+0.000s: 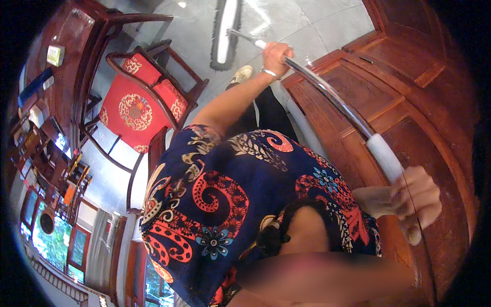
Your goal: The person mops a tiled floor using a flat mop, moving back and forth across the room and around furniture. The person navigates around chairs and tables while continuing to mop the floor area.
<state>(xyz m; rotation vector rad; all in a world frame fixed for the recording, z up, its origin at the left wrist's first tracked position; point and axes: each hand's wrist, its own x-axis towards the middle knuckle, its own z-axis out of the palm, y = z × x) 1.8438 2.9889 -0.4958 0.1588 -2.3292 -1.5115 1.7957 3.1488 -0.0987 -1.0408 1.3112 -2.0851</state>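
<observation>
A flat floor mop rests on the grey tiled floor, its long head (227,34) showing a white plate with dark fringe. Around the upper part of its metal pole (330,90) my left hand (277,58) is closed, with a pale bangle at the wrist. My right hand (416,205) is held beside my right shoulder, slightly blurred, wrapped around the end of the white handle grip (384,156). The pole slants across my front from the right hand down to the mop head. One light-coloured shoe (242,73) shows below my left forearm.
Reddish-brown wooden panelling (378,99) runs close along my right. To my left stands a wooden armchair with a red patterned cushion (134,109). Beyond it, a dark wooden table (73,42) bears a small box (55,55) and other items. A thin dark cord (420,226) hangs across my right hand.
</observation>
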